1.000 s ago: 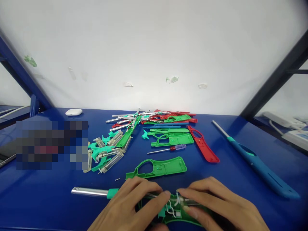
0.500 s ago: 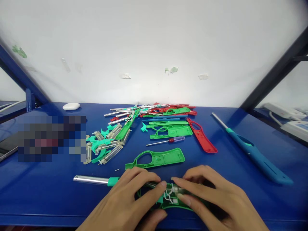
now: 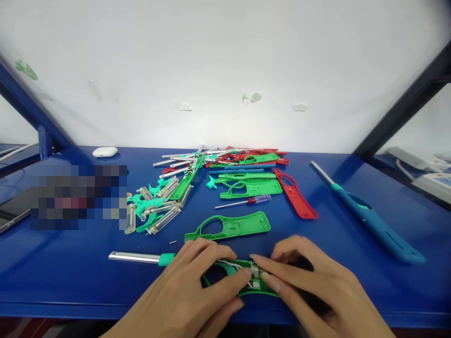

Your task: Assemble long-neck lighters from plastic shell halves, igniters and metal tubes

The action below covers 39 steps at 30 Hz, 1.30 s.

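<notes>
My left hand [image 3: 190, 291] and my right hand [image 3: 310, 286] both press on an open green lighter half [image 3: 229, 277] near the table's front edge. Inside it lie white wires and a small clear part, pinched between my fingertips. A silver metal tube [image 3: 134, 257] with a teal collar sticks out to the left from under my left hand. Just behind my hands lies an empty green shell half [image 3: 232, 226].
A heap of green, red and teal lighter parts and metal tubes [image 3: 197, 180] covers the middle of the blue table [image 3: 70, 277]. A small red-handled screwdriver [image 3: 246, 202], a red shell [image 3: 296, 202], a finished teal lighter [image 3: 369, 220] and a white earbud case [image 3: 104, 151] lie around.
My view has dropped slightly toward the table edge. Both hands stay on the green lighter half, fingertips shifted closer together over the wires.
</notes>
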Tool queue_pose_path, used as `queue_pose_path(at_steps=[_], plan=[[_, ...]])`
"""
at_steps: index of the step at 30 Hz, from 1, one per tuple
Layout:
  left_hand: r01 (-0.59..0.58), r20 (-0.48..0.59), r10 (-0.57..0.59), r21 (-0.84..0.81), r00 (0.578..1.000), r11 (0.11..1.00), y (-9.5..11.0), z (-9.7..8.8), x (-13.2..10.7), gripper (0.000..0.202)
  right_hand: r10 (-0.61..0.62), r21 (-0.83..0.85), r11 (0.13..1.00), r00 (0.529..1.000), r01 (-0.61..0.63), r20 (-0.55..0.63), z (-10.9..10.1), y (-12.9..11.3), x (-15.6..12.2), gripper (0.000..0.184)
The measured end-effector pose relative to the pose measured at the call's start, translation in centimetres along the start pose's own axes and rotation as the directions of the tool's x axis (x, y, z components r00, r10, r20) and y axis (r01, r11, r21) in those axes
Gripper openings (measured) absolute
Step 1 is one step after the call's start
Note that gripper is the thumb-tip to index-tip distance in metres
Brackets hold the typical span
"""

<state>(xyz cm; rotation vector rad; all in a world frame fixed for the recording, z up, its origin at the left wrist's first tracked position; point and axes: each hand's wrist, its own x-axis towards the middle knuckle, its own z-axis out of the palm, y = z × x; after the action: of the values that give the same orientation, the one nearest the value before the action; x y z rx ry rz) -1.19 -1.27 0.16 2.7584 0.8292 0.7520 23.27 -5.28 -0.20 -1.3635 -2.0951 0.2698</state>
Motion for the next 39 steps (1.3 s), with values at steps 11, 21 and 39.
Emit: queue_pose_path(at_steps=[11, 21, 39], plan=[[-0.019, -0.042, 0.022, 0.071, 0.999, 0.997, 0.2, -0.1, -0.1, 0.026, -0.021, -0.075, 0.997, 0.996, 0.014, -0.090, 0.2, 0.0, -0.3, 0.026], [-0.008, -0.091, 0.020, 0.129, 0.996, 0.992, 0.2, -1.0, -0.9, 0.037, -0.159, -0.035, 0.987, 0.975, 0.156, -0.153, -0.4, -0.3, 0.0, 0.019], [0.276, -0.078, -0.277, -0.028, 0.958, 0.961, -2.1, -3.6, -2.9, 0.024, -0.169, -0.122, 0.980, 0.982, 0.158, -0.087, 0.8, 0.7, -0.2, 0.024]])
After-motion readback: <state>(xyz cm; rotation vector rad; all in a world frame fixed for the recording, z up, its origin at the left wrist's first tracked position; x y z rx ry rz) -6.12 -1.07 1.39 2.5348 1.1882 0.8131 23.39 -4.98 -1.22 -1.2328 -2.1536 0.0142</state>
